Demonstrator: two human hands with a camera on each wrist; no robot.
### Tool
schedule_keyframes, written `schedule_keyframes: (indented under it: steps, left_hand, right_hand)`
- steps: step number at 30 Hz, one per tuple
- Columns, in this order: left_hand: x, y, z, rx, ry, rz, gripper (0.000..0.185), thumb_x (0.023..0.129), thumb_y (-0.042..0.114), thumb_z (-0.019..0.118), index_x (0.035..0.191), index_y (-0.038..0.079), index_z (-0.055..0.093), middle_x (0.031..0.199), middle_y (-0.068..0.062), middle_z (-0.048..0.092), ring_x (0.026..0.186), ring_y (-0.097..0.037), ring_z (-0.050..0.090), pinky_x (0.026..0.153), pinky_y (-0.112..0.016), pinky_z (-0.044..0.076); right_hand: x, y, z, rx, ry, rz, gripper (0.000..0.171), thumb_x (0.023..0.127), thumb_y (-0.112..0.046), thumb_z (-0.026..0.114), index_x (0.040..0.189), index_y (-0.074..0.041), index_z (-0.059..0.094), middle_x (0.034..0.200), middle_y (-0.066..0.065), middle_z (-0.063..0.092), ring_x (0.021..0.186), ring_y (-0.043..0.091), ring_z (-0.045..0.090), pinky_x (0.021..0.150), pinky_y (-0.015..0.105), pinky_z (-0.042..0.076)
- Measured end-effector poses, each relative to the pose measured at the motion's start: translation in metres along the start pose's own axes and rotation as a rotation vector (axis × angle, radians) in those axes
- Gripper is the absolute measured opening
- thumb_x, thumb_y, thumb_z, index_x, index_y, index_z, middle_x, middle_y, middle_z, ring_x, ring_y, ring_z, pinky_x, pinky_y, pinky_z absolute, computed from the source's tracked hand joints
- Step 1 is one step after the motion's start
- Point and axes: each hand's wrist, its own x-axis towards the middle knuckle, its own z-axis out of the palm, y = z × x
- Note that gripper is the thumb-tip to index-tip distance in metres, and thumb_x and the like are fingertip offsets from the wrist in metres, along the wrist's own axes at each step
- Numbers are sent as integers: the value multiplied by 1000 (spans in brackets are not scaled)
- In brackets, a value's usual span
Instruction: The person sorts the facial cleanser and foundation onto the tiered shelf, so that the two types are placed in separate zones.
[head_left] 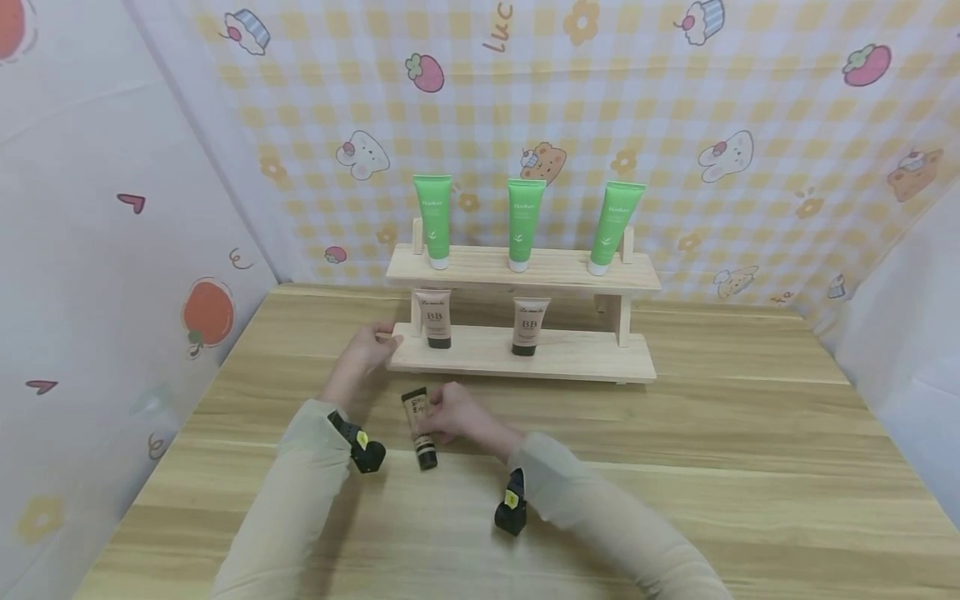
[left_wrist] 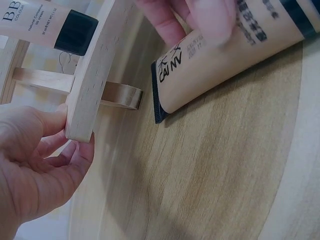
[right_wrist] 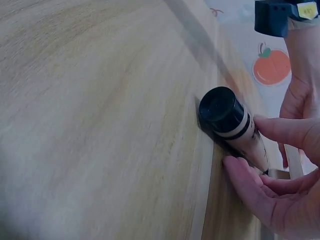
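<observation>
Wooden counter point(head_left: 712, 467) across the whole lower view. At 12 o'clock on it, a two-level wooden shelf point(head_left: 525, 271). On the upper board, three green tubes point(head_left: 518, 223) standing on their caps, well apart in a row. On the lower board, two beige BB tubes point(head_left: 530, 325), also cap down, one toward 9 o'clock and one in the middle.

Left hand point(head_left: 365, 350) at 9 o'clock of the shelf: thumb on top and fingers point(left_wrist: 75, 155) under the end of the lower board, gripping this corner.

Right hand point(head_left: 459, 414) just in front of the shelf, at 6 o'clock of it, fingers curled around a beige tube point(head_left: 420, 425) lying on the counter. Black cap point(right_wrist: 221, 111) toward 6 o'clock, flat sealed end toward 12 o'clock.
</observation>
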Motion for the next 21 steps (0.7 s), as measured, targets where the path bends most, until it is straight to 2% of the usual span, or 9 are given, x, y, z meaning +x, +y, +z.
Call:
schedule_keyframes:
  steps: [3,7,10,15,18,21]
  left_hand:
    - [0,0,0,-1,3,0,49,97,22,42,139,0,31,124,-25,49,104,-29,53,90,-38,46]
    - [-1,1,1,6,0,-3,49,97,23,42,139,0,31,128,-26,47,113,-32,50,96,-41,43]
    - [-2,1,1,4,-5,-10,49,97,23,42,139,0,31,131,-26,46,119,-34,47,101,-43,41]
    - [-1,0,1,6,-3,-14,49,97,24,42,139,3,32,129,-25,47,116,-34,49,99,-43,42]
    - [-1,0,1,10,-2,-12,49,96,25,43,139,3,32,127,-25,48,113,-33,51,96,-41,44]
    - [-1,1,0,18,1,-10,50,97,24,42,140,2,30,125,-25,49,105,-30,54,88,-36,47]
  right_hand:
    - [-1,-3,5,-2,-3,7,33,73,-11,75,98,4,59,79,11,64,63,19,64,55,25,56]
    - [-2,-6,12,-52,10,12,22,74,-12,73,89,-1,61,73,7,62,60,16,62,50,23,53]
    - [-2,-7,14,-55,11,7,20,74,-9,71,90,-1,62,72,7,63,59,16,62,49,22,53]
    - [-3,-4,13,-11,-12,10,23,72,-5,70,92,1,60,74,9,63,60,17,63,50,23,54]
    - [-3,-1,8,18,-22,24,25,71,-5,71,93,1,59,76,10,63,61,18,63,50,24,54]
    - [-4,3,2,45,-33,35,30,71,-6,72,97,2,59,78,11,64,62,19,63,51,24,54]
